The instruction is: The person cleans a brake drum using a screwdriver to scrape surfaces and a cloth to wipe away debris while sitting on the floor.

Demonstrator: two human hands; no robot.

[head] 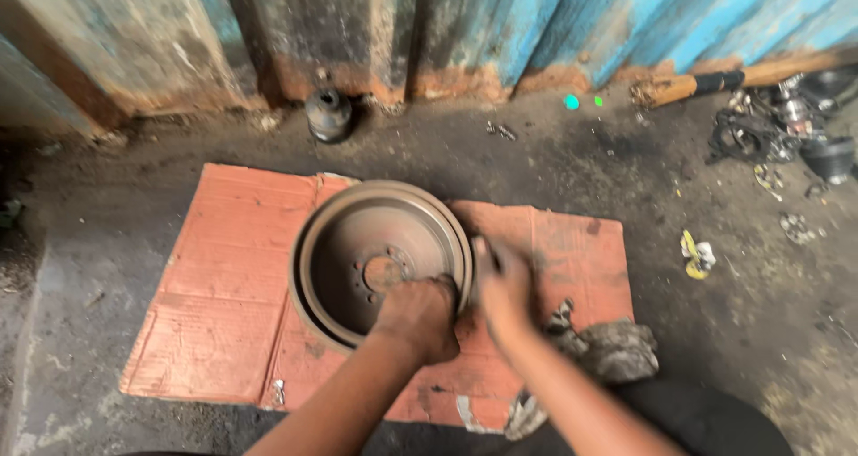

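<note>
Head view: cardboard sheet (223,286), dirt floor (742,313)

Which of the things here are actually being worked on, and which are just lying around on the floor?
In hand:
- brake drum, gripped at its rim by the left hand and right hand
- cardboard sheet under it

Lying about:
- dirty rag beside the right arm
- round metal part by the wall
- heap of dark parts, far right
- yellow scrap

- A corrugated metal wall (500,18), blue and rusted along its foot, spans the top of the frame.
- A dark, grimy floor (742,331) fills the rest.
</note>
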